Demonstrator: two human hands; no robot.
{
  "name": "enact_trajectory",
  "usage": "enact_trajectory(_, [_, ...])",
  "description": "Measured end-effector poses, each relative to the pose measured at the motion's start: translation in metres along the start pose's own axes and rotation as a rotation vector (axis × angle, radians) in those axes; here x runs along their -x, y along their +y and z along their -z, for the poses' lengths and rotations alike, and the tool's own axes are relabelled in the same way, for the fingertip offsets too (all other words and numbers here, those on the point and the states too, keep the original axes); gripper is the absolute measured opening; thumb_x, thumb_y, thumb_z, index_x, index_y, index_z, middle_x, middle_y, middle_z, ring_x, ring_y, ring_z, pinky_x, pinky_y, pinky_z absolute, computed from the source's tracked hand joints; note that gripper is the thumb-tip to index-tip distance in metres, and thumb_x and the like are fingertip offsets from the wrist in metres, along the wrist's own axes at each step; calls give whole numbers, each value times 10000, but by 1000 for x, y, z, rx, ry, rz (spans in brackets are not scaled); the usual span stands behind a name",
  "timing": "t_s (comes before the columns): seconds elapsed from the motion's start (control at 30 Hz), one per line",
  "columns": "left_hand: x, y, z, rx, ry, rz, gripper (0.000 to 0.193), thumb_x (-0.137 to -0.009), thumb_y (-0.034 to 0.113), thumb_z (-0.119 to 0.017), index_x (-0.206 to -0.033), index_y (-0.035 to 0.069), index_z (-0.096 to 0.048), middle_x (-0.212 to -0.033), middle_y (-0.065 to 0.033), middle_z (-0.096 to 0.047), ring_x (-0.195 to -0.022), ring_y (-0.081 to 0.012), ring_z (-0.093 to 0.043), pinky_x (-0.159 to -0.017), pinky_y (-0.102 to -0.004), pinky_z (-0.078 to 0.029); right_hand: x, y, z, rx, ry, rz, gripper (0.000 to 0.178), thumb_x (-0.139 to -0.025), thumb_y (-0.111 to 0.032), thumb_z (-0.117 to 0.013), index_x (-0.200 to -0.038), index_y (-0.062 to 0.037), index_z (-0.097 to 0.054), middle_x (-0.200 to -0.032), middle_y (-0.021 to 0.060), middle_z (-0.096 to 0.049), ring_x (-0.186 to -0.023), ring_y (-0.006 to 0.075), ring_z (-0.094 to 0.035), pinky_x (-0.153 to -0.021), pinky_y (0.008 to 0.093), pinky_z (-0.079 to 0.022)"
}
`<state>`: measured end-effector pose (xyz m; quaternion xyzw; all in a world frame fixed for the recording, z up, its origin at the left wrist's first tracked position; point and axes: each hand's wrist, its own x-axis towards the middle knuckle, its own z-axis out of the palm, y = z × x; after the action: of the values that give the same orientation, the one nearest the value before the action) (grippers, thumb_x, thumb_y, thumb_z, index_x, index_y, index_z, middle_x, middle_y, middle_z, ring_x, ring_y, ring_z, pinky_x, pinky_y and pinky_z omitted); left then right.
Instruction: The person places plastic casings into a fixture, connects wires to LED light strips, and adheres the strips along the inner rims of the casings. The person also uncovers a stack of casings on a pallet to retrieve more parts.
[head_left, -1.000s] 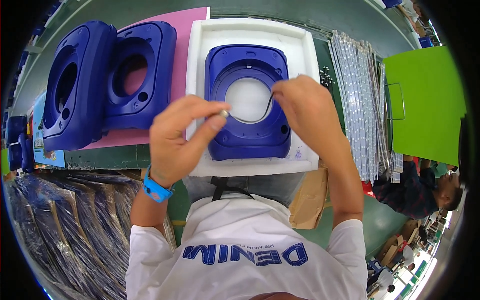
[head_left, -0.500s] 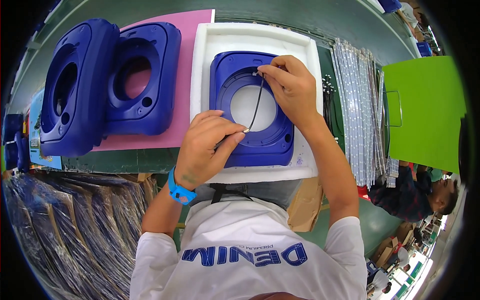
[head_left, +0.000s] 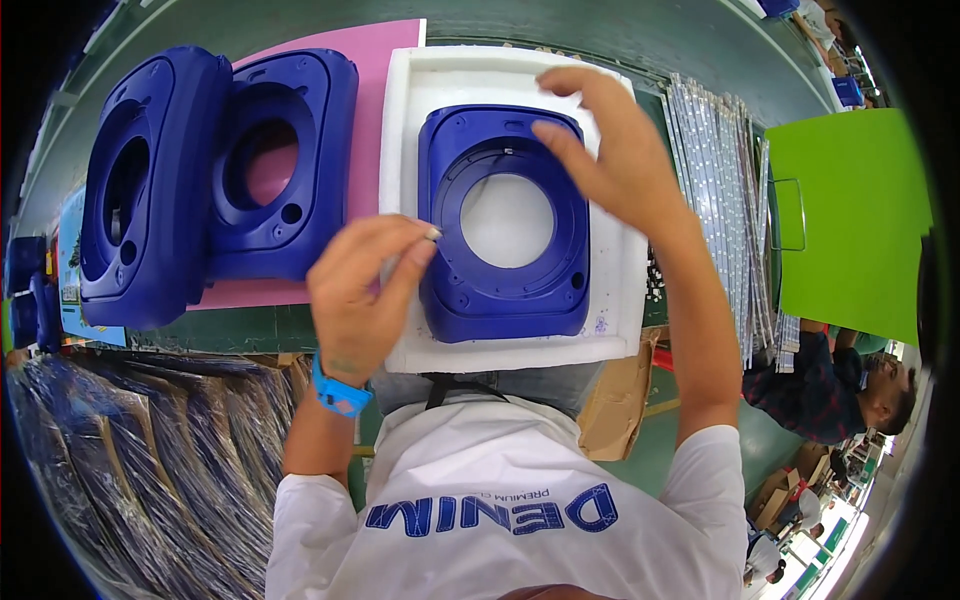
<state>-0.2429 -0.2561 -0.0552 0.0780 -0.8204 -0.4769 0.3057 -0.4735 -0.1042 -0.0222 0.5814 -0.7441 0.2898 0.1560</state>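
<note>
I saw the left hand [head_left: 362, 280] pinch a small metallic fitting [head_left: 433, 235]; right of that grip, the blue plastic housing [head_left: 505, 318] lay in a white foam tray [head_left: 399, 130]. The right hand [head_left: 625, 160] hung spread over its far-right corner. Light fingertip pressure seemed best.

White T-shirt [head_left: 500, 565] of the wearer: one large word in blue capitals [head_left: 495, 511], legible, set across the chest and upside down in this view. Small dark lettering [head_left: 518, 497] runs alongside it (its end is lost in the cloth). White foam tray [head_left: 398, 130]: faint purple marks [head_left: 601, 326] near the lower right corner, illegible. Blue wristband [head_left: 335, 388] on the left wrist: a small pale patch [head_left: 349, 408], too small to read.
</note>
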Motion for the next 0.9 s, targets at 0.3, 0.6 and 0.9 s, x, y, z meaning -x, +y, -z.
enact_trajectory(0.3, [-50,11,-11,-478,-205,-272,142,-864,14,-768,-1006,-1,-769,-836,-113,-641,-726,-283,-633,-656,-363,-506,-62,36,-55,-401,-874,-617,1024,-948,-856,-308,-1460,-16,-589,-1474,297,-558,-1399,402,-524,-1187,433,-365])
enact_trajectory(0.6, [-60,5,-28,-528,-309,-299,202,-853,61,-762,-1053,30,-766,-915,-78,-656,-824,-285,-637,-710,-390,-521,-36,65,-69,-782,-216,-796,798,-970,-708,-546,-1231,24,-729,-1048,210,-774,-1003,351,-733,-942,433,-550])
enact_trajectory(0.9, [-79,-7,-34,-869,-477,-388,191,-893,103,-652,-1047,59,-756,-893,-86,-664,-847,-296,-695,-689,-435,-573,30,-10,-3,2,145,-404,344,-950,-326,-735,-1085,-10,-759,-1025,189,-766,-901,336,-753,-810,354,-588])
